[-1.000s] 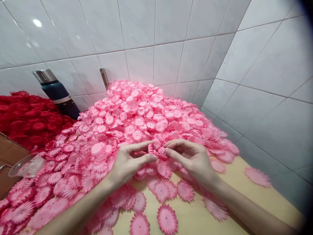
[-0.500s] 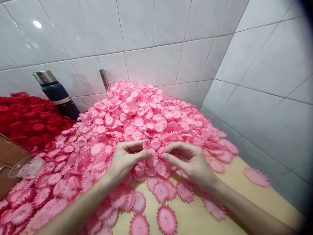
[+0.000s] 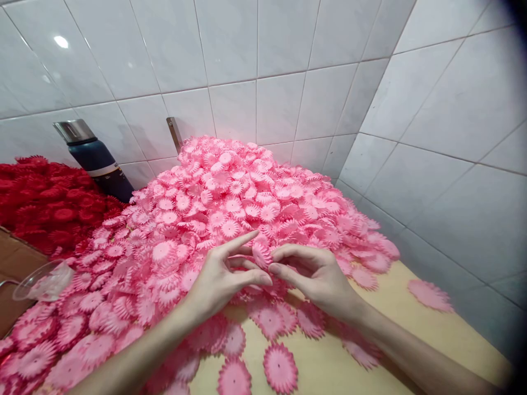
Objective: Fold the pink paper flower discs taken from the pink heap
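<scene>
Setting: corner of white glazed wall tiles (image 3: 288,44), meeting above a pale wooden tabletop (image 3: 415,329).

Main stock: pile of pink flower cut-outs (image 3: 230,197), scalloped discs with a small dark centre hole, heaped high against the back wall and sloping down toward the near edge. Loose singles lie flat on the bare wood in front, among them one disc (image 3: 280,367) near the bottom edge and one stray disc (image 3: 430,294) well apart to the right.

Left hand (image 3: 220,280): raised just above the foot of the pile, index finger stretched out, thumb and the other fingers drawn toward the fingertips of the other hand; narrow pinch.

Right hand (image 3: 319,277): opposite it, fingers curled, thumb and forefinger closed in a narrow pinch.

Item in hand: one pink flower piece (image 3: 262,254), held on edge between the fingertips of both hands, just above the pile's lower slope. Which fingers bear on it cannot be told exactly.

Other stock: heap of red flower cut-outs (image 3: 45,203) at far left, touching the pink pile.

Other items: dark blue flask with steel cap (image 3: 96,159), leaning against the wall between the two heaps; metal strip (image 3: 175,133) standing behind the pink pile; clear plastic cup (image 3: 41,280) at the left edge; brown cardboard (image 3: 16,263) beneath it.
</scene>
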Available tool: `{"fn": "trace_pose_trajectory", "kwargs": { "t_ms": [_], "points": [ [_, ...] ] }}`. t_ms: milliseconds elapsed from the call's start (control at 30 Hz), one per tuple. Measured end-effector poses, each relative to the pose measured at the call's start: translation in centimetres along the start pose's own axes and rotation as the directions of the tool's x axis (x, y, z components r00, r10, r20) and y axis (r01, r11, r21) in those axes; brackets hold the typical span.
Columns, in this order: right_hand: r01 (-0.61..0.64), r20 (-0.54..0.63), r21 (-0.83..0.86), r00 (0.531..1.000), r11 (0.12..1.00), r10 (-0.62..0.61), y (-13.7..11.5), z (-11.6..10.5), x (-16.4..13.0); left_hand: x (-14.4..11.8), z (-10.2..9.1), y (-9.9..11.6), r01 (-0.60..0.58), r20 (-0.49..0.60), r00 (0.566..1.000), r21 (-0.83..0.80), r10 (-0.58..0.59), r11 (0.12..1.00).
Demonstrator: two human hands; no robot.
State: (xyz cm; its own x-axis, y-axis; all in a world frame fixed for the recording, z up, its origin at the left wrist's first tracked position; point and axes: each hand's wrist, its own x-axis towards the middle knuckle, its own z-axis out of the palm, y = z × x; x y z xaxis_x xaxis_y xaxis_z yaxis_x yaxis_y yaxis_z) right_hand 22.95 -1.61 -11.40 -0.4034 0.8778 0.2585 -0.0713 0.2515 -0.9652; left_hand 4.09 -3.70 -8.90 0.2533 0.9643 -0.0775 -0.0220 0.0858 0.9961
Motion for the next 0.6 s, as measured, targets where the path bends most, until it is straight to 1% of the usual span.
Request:
{"fn": "trace_pose_trajectory", "kwargs": {
  "t_ms": [133,233,300,400,500,600],
  "points": [
    [-0.020,0.033,0.073,0.999,0.997,0.018,-0.1,-0.1,0.0,-0.1,0.0,-0.2,-0.097,0.029,0.995,0.184,0.094,0.978],
    [-0.052,0.072,0.095,0.996,0.994,0.045,-0.2,-0.2,0.2,-0.2,0.2,0.1,-0.153,0.105,0.986,0.288,0.128,0.945],
    [-0.079,0.079,0.117,0.994,0.990,0.070,-0.1,-0.3,0.2,-0.2,0.3,0.3,-0.172,0.155,0.980,0.311,0.129,0.935],
    [-0.130,0.085,0.193,0.990,0.972,0.115,0.0,-0.3,0.3,-0.3,0.4,0.7,-0.167,0.204,0.973,0.306,0.107,0.937],
    [-0.177,0.170,0.263,0.976,0.948,0.135,0.1,-0.5,0.4,-0.3,0.3,1.1,-0.171,0.270,0.959,0.300,0.088,0.938],
    [-0.195,0.219,0.273,0.966,0.942,0.136,0.0,-0.7,0.4,-0.3,0.1,1.6,-0.182,0.315,0.946,0.313,0.079,0.932]
  ]
}}
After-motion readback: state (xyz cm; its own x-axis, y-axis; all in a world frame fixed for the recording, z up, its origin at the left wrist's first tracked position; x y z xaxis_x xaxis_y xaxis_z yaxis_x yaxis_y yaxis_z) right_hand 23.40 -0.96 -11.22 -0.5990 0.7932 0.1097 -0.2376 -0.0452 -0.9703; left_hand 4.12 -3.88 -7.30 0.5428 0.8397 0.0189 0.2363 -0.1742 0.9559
